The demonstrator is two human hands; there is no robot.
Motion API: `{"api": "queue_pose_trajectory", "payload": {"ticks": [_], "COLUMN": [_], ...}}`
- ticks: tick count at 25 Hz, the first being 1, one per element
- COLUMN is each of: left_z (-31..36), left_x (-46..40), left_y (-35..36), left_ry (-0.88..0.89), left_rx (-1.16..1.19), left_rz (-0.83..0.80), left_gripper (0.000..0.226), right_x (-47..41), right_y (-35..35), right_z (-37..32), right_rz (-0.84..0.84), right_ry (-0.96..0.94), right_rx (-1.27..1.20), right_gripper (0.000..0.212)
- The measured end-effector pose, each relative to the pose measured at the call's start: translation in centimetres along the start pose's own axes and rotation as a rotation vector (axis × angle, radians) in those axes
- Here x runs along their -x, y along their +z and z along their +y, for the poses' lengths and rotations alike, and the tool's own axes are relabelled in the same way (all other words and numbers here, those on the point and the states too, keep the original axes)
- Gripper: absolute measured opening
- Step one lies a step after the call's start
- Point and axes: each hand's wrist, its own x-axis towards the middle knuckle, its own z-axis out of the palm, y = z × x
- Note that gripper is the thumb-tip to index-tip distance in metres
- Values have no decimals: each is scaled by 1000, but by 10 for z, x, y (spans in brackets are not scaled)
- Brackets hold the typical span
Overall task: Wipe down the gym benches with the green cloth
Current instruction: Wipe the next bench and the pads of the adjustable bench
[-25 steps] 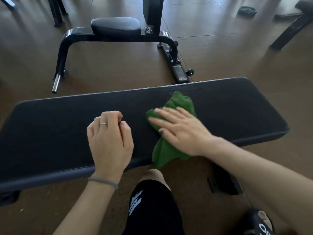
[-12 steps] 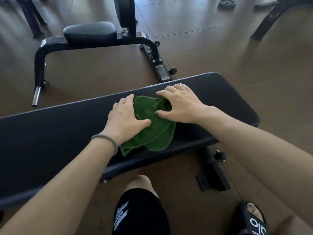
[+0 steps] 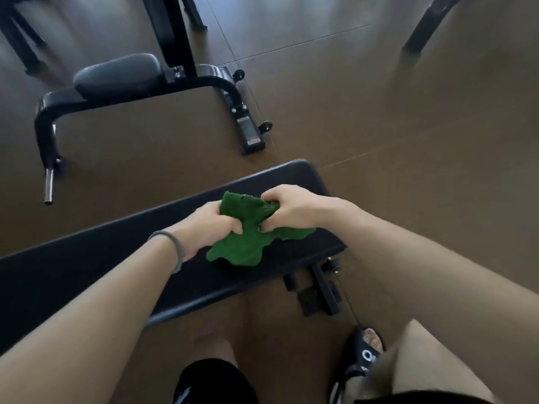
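Both hands now bunch the crumpled green terry cloth (image 3: 248,237) over the right end of the black padded worktop (image 3: 87,266). Left hand (image 3: 210,225) went from flat to clenched on the cloth, right hand (image 3: 288,211) too. Prob. refolding for a fresh face; wiping paused w/ more bench to do.

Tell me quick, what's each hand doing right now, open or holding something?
Left hand: closed, fingers gripping the green cloth over the flat bench.
Right hand: closed, fingers gripping the same green cloth.
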Motion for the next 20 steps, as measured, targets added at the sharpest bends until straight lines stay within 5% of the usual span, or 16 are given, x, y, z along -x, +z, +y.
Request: {"api": "queue_pose_trajectory", "payload": {"ticks": [11,20], "left_z": [236,420], "left_x": [157,140], "left_y": [-24,16], "left_ry": [-69,-112], "left_rx": [142,200], "left_rz": [-276,-234], "left_gripper": [40,40], "right_x": [178,203], "right_y": [-217,-400], "right_z": [-90,-20], "right_rz": [-137,-128], "right_ry": [146,104], "right_rx": [-138,-151], "right_gripper": [21,15]}}
